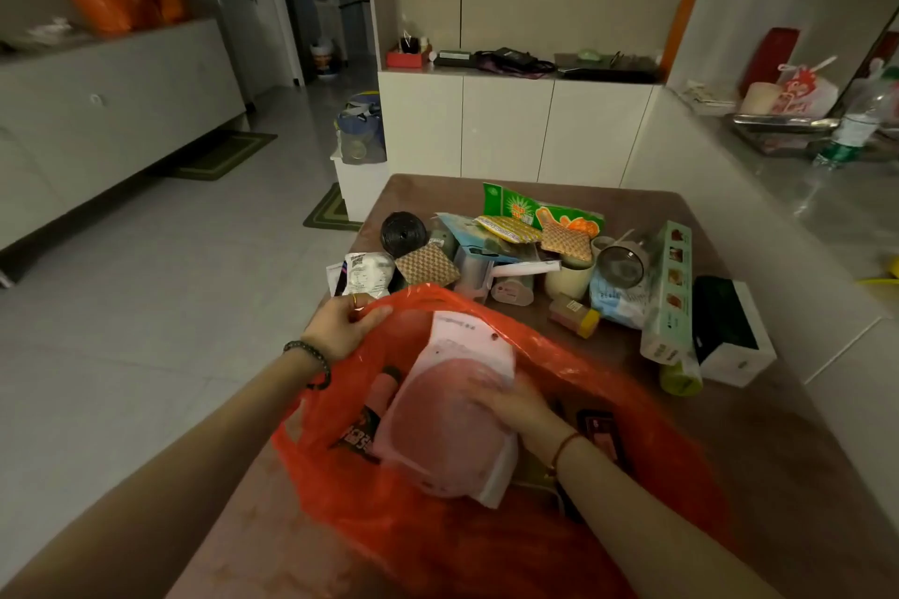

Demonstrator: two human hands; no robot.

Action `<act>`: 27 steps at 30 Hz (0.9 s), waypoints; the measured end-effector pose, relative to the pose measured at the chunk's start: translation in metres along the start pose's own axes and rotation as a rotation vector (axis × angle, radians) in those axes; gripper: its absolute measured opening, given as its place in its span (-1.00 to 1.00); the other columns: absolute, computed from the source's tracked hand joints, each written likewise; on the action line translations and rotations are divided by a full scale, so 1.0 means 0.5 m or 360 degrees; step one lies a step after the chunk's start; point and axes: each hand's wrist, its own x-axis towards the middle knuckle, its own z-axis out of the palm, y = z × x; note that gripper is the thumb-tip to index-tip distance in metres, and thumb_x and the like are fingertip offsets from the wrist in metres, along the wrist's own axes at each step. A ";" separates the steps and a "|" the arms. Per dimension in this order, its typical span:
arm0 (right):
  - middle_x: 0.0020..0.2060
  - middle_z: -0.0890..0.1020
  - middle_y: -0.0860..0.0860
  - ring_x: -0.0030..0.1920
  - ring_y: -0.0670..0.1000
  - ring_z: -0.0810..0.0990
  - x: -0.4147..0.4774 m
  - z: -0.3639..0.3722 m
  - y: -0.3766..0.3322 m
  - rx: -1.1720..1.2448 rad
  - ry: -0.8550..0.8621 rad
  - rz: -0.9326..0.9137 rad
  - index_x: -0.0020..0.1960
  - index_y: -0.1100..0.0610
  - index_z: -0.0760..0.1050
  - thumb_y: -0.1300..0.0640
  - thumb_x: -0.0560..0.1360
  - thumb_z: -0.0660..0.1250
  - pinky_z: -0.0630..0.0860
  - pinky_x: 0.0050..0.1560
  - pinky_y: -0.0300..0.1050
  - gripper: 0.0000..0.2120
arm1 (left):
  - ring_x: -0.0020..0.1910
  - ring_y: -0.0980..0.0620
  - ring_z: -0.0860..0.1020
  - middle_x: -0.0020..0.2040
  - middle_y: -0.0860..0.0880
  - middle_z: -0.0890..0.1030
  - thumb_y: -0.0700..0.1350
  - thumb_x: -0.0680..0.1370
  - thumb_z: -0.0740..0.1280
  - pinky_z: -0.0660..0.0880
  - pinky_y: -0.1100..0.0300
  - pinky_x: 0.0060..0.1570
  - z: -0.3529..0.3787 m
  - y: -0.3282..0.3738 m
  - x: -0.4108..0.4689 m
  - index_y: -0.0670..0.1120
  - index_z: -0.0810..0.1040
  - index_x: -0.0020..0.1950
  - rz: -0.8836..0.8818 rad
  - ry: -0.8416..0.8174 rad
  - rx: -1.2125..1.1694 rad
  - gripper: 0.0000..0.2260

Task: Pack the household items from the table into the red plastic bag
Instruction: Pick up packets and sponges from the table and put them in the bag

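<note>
Head view: the left hand [340, 323] pinches the rim of the red plastic bag [559, 365], which lies open on the near end of the table [778, 452]. The right hand [515, 406] curls its fingers round a pale flat package [438, 433] in the bag's mouth. Print on the package, on the dark packet [357, 435] beneath it and on the green packet [520, 209] beyond is too blurred to read.

A brown, suede-like table [788, 467] carries a thin red plastic bag [584, 370] spread open at its near end. Behind the bag lies a crowded cluster: a black coil of cord [403, 234], a white printed packet [366, 275], a brown woven pad [427, 264], a cream cup [566, 280] and a small yellow-capped bottle [574, 314] on its side. At the right, a long pale-green carton [669, 292] lies just beside a white box with a dark top [729, 336].
</note>
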 end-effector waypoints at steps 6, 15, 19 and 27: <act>0.19 0.57 0.05 0.14 0.00 0.55 0.000 0.021 -0.038 -0.1022 -0.0057 -0.0508 0.25 0.11 0.43 -0.11 0.51 0.25 0.45 0.10 -0.20 -0.59 | -0.18 -0.08 0.63 -0.19 -0.14 0.67 0.15 0.48 0.26 0.57 0.01 0.00 -0.007 0.012 0.011 -0.09 0.58 -0.19 -0.0070 -0.0253 0.0094 -0.68; -0.08 0.69 -0.03 -0.24 -0.17 0.65 0.036 -0.135 -0.249 -0.0773 0.0025 -0.1111 0.02 -0.02 0.56 0.21 0.46 0.36 0.59 -0.21 -0.34 -0.81 | -0.44 0.05 0.51 -0.36 -0.04 0.56 0.20 0.55 0.02 0.49 0.24 -0.36 -0.040 0.035 0.121 -0.08 0.60 -0.09 -0.0292 -0.0243 0.0083 -0.53; 0.12 0.60 0.16 0.03 0.01 0.58 0.179 -0.134 -0.270 -0.0878 0.0262 -0.0843 0.21 0.20 0.49 0.22 0.40 0.44 0.49 -0.04 -0.28 -0.60 | -0.25 -0.08 0.53 -0.06 -0.20 0.58 0.06 0.59 0.10 0.49 0.15 -0.25 0.007 0.035 0.200 -0.16 0.46 0.08 -0.0513 -0.0247 -0.0215 -0.67; 0.02 0.59 0.20 0.01 0.16 0.61 0.372 -0.005 -0.219 -0.0177 0.0002 0.0115 0.17 0.27 0.44 0.12 0.53 0.27 0.57 -0.04 0.00 -0.71 | 0.08 -0.30 0.52 0.12 -0.35 0.53 -0.11 0.56 0.21 0.49 -0.09 0.03 0.143 -0.032 0.328 -0.32 0.43 0.20 -0.0871 -0.0077 -0.0601 -0.68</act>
